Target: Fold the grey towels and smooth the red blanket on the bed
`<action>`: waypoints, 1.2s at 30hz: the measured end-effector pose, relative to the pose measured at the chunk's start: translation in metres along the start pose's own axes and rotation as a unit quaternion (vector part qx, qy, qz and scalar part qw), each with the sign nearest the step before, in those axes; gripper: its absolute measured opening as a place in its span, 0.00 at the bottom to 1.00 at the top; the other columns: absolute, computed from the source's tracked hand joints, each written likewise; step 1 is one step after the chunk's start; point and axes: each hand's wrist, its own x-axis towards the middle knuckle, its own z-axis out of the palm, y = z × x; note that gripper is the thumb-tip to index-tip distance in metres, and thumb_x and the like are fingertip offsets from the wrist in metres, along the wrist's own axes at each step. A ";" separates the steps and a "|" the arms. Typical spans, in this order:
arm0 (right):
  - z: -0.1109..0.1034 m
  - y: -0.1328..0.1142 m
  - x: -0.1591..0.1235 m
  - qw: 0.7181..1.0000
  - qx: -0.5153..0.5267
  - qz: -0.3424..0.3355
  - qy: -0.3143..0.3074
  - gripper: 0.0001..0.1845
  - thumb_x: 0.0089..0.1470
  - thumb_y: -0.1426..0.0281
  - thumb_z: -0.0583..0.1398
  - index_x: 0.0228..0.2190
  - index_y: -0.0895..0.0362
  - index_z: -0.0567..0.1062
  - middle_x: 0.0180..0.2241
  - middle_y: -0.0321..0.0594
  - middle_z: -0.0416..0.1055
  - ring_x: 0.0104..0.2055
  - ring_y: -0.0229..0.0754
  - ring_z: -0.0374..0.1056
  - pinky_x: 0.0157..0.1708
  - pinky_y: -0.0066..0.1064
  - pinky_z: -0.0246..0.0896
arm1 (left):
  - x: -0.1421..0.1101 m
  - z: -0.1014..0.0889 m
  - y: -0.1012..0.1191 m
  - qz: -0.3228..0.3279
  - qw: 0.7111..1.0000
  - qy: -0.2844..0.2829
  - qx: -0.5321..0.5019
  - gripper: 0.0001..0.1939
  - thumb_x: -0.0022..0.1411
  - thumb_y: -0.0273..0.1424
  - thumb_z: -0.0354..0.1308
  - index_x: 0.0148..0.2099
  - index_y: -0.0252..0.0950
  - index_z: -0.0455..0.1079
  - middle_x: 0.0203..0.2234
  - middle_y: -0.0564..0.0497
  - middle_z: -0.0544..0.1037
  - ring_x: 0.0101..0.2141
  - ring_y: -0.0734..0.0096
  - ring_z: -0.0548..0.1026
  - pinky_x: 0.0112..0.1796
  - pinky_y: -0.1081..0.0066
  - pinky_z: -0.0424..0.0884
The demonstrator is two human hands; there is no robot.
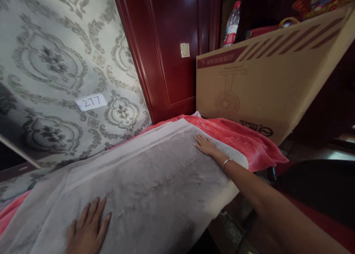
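Note:
A grey, thin sheet of fabric [149, 180] lies spread over a red fleece blanket [244, 139] on a raised surface. My left hand [87, 228] rests flat on the near part of the grey sheet, fingers stretched out and together. My right hand [205, 146] lies flat on the sheet's far right corner, palm down, fingers extended toward the left; a thin bangle circles its wrist. Neither hand holds anything.
A large cardboard box [266, 80] stands at the far right behind the blanket. A plastic bottle [232, 24] stands behind it. A dark red wooden door [172, 50] and patterned grey wallpaper with a "277" label [92, 102] rise behind.

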 end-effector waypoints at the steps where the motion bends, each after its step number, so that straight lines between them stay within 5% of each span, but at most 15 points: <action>1: -0.003 -0.001 -0.001 1.000 0.004 0.006 -0.010 0.35 0.69 0.53 0.41 0.70 0.52 0.49 0.72 0.45 0.40 0.73 0.51 0.35 0.68 0.52 0.35 | 0.000 -0.001 0.002 0.000 1.000 -0.002 0.005 0.35 0.65 0.42 0.36 0.69 0.36 0.60 0.68 0.46 0.61 0.69 0.55 0.52 0.65 0.45 0.49; 6: -0.005 -0.044 -0.032 0.998 0.020 -0.026 -0.062 0.37 0.68 0.49 0.44 0.70 0.55 0.52 0.72 0.51 0.37 0.73 0.59 0.35 0.67 0.58 0.36 | -0.002 -0.007 0.009 0.002 1.000 -0.018 0.019 0.38 0.67 0.44 0.29 0.71 0.32 0.56 0.69 0.45 0.57 0.70 0.54 0.49 0.65 0.45 0.49; 9: 0.010 -0.100 -0.089 0.982 0.038 -0.174 -0.059 0.36 0.66 0.46 0.49 0.68 0.49 0.58 0.72 0.46 0.41 0.73 0.58 0.35 0.68 0.56 0.35 | -0.002 -0.009 0.011 0.002 1.000 -0.019 0.015 0.38 0.67 0.44 0.28 0.71 0.32 0.56 0.69 0.44 0.57 0.70 0.54 0.49 0.65 0.45 0.49; 12: 0.026 -0.152 -0.154 0.937 0.081 -0.339 -0.037 0.40 0.63 0.45 0.53 0.69 0.49 0.56 0.71 0.46 0.43 0.72 0.56 0.38 0.68 0.55 0.33 | -0.003 -0.011 0.013 0.006 1.000 -0.018 0.011 0.38 0.67 0.44 0.28 0.70 0.31 0.57 0.69 0.44 0.58 0.70 0.53 0.50 0.64 0.45 0.50; 15: 0.027 -0.166 -0.185 0.896 0.105 -0.427 -0.055 0.36 0.65 0.47 0.53 0.68 0.47 0.57 0.71 0.40 0.46 0.72 0.50 0.40 0.69 0.52 0.32 | -0.004 -0.014 0.014 0.010 1.000 -0.019 0.011 0.40 0.66 0.45 0.27 0.70 0.29 0.57 0.69 0.42 0.58 0.69 0.50 0.50 0.64 0.44 0.50; 17: 0.018 -0.147 -0.179 0.913 0.091 -0.396 -0.046 0.32 0.67 0.50 0.51 0.67 0.46 0.58 0.70 0.39 0.50 0.72 0.47 0.42 0.69 0.52 0.33 | -0.004 -0.015 0.014 0.014 1.000 -0.018 0.007 0.41 0.66 0.46 0.25 0.70 0.28 0.57 0.69 0.41 0.58 0.69 0.49 0.51 0.64 0.44 0.51; 21: -0.005 -0.072 -0.148 0.991 0.007 -0.132 -0.005 0.31 0.69 0.54 0.49 0.67 0.53 0.59 0.69 0.51 0.49 0.71 0.56 0.44 0.66 0.59 0.38 | -0.004 -0.016 0.014 0.024 1.000 -0.012 -0.007 0.42 0.67 0.46 0.25 0.70 0.28 0.57 0.69 0.40 0.58 0.69 0.47 0.51 0.63 0.42 0.51; 24: -0.008 -0.044 -0.147 0.997 -0.033 -0.076 -0.008 0.33 0.69 0.53 0.49 0.68 0.53 0.58 0.70 0.51 0.44 0.71 0.60 0.41 0.65 0.62 0.40 | -0.003 -0.015 0.013 0.029 0.999 -0.013 -0.011 0.41 0.67 0.46 0.25 0.70 0.28 0.57 0.69 0.40 0.58 0.69 0.46 0.51 0.63 0.41 0.51; 27: 0.009 -0.068 -0.173 0.988 -0.029 -0.149 -0.002 0.35 0.67 0.50 0.51 0.68 0.51 0.56 0.71 0.47 0.43 0.72 0.59 0.39 0.66 0.61 0.38 | -0.003 -0.013 0.013 0.027 0.999 -0.012 -0.013 0.39 0.67 0.45 0.28 0.70 0.29 0.57 0.69 0.40 0.58 0.69 0.46 0.50 0.63 0.41 0.51; 32: 0.050 -0.156 -0.238 0.957 0.063 -0.283 0.013 0.40 0.65 0.46 0.51 0.70 0.48 0.50 0.72 0.40 0.43 0.73 0.52 0.32 0.69 0.56 0.27 | -0.008 -0.017 0.018 0.024 0.999 -0.023 -0.009 0.34 0.70 0.42 0.33 0.71 0.30 0.56 0.69 0.40 0.56 0.69 0.47 0.50 0.64 0.42 0.50; 36: 0.059 -0.195 -0.267 0.916 0.119 -0.383 -0.017 0.37 0.66 0.47 0.51 0.69 0.47 0.52 0.71 0.36 0.45 0.73 0.48 0.31 0.70 0.54 0.26 | -0.011 -0.022 0.022 0.018 0.999 -0.028 -0.008 0.31 0.71 0.39 0.37 0.70 0.31 0.57 0.69 0.40 0.58 0.69 0.48 0.52 0.64 0.43 0.50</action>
